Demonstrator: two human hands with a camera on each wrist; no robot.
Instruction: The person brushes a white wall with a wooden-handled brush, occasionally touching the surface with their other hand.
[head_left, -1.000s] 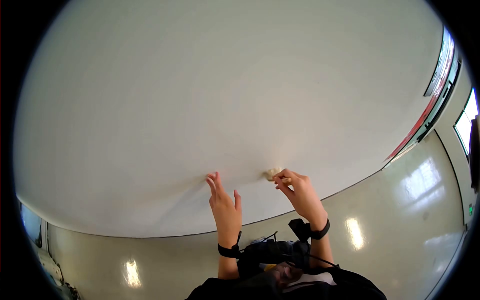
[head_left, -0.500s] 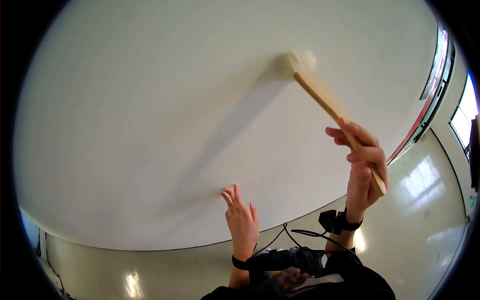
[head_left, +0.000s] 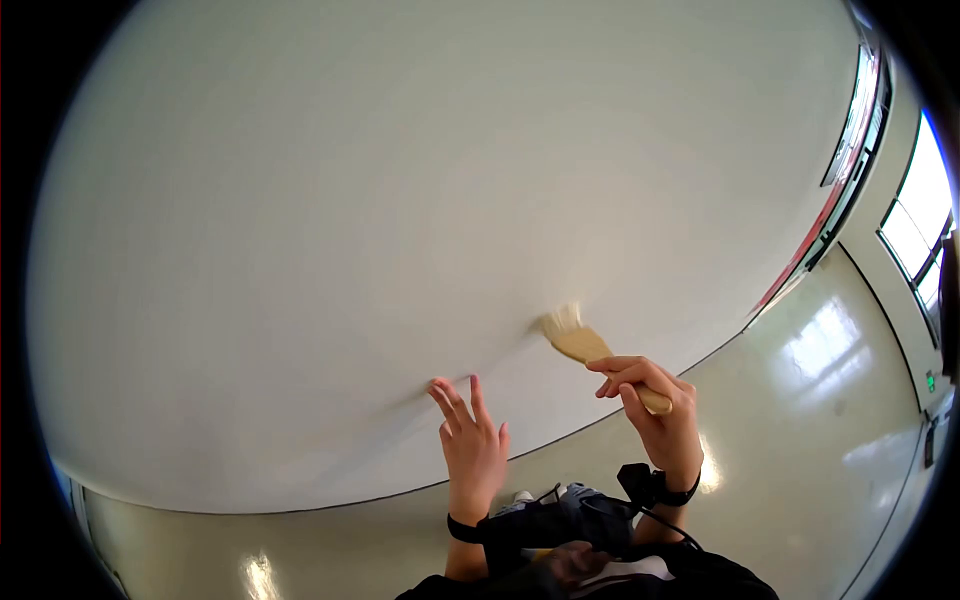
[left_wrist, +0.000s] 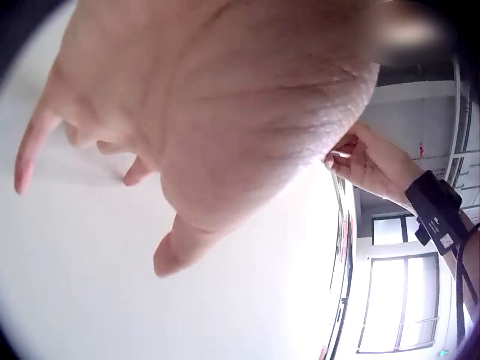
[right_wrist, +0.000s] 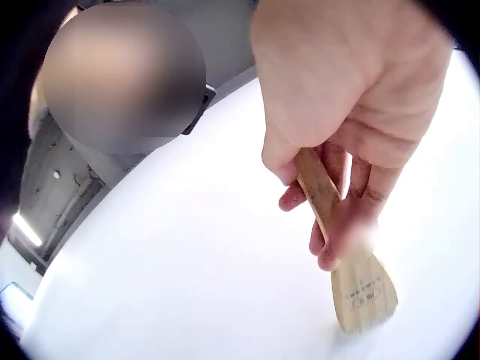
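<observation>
My right hand (head_left: pixel 672 425) grips the wooden handle of a flat, pale-bristled brush (head_left: pixel 580 341), its fingers and thumb curled round it. The bristles are right at the large white wall (head_left: pixel 400 200), where a short shadow shows beside them. In the right wrist view, small dark print marks the broad wooden part of the brush (right_wrist: pixel 366 289); little of the bristles shows there. Lower left of the brush, my left hand (head_left: pixel 473 455) has its fingers spread and fairly straight, fingertips right at the wall. It holds nothing, and its palm fills much of the left wrist view.
A shiny pale floor (head_left: pixel 800 440) runs along the wall's lower edge. Windows (head_left: pixel 918 200) and a red-and-white panel stand at the far right. Black straps with small devices circle both wrists, and a black cable (head_left: pixel 675 525) hangs near the right forearm.
The brush was low at the wall, swung up high half a second ago, and is now low again with its bristles at the wall. My left hand has shifted slightly, still against the wall.
</observation>
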